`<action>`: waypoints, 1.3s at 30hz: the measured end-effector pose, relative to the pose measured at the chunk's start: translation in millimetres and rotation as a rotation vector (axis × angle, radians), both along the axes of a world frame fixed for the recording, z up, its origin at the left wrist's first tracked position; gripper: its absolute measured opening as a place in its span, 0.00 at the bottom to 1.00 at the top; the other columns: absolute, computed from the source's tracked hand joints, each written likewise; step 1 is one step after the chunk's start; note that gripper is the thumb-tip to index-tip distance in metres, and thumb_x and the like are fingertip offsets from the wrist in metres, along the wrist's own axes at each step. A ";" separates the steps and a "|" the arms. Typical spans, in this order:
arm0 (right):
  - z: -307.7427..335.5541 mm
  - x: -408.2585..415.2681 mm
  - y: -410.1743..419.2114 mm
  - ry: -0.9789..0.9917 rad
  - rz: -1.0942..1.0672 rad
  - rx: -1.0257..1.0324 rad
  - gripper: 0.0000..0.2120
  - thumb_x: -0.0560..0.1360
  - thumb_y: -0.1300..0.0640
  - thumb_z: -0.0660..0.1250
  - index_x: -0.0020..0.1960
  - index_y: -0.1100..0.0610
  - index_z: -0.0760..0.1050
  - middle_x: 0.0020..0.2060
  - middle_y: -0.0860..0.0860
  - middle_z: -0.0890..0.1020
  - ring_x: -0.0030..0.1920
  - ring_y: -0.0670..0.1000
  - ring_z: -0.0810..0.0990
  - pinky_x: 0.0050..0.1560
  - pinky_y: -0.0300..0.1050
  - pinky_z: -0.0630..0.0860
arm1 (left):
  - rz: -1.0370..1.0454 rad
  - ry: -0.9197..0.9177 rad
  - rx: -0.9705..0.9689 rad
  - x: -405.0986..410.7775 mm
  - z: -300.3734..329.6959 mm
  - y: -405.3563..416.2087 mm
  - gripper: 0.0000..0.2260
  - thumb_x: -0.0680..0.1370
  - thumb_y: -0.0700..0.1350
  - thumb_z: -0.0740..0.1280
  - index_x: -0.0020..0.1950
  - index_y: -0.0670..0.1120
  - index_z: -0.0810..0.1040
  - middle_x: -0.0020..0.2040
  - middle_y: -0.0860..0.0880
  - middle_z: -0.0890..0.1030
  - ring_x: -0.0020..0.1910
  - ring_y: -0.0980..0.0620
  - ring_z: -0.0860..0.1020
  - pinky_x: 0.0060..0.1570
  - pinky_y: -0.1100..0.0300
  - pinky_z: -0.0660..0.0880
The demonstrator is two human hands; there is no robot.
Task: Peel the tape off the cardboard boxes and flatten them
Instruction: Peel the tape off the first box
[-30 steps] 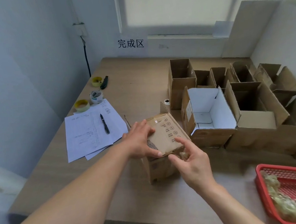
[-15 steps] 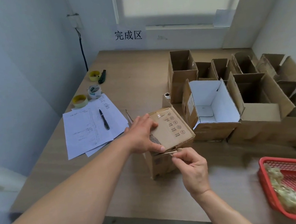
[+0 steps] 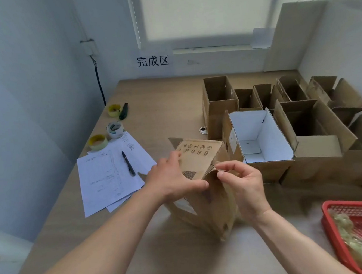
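1. Red basket, nearest, right of the small box, holds crumpled tape.
2. Small box stands tilted on the table, centre front.
3. Right hand pinches something thin at the box's upper edge; what it is cannot be told.
4. Left hand lies flat-fingered on the box's printed top.
5. Papers and pen lie left of the box.
6. Open cartons stand behind the box.

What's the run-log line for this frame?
stage: peeling tape | left hand: steadies cardboard box | right hand: pinches tape at box edge | box: not flattened
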State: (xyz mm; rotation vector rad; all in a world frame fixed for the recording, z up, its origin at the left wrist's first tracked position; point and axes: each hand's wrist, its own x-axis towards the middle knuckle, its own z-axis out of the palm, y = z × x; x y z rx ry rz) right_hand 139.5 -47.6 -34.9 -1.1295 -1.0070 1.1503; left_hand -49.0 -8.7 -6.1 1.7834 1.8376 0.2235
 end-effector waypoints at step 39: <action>-26.4 -110.8 36.2 -1.207 0.362 0.304 0.12 0.73 0.52 0.71 0.55 0.41 0.83 0.46 0.45 0.75 0.52 0.50 0.76 0.56 0.52 0.67 | 0.458 -0.886 0.176 -55.6 -79.5 -81.1 0.22 0.76 0.35 0.68 0.66 0.55 0.76 0.59 0.56 0.82 0.57 0.65 0.78 0.57 0.60 0.78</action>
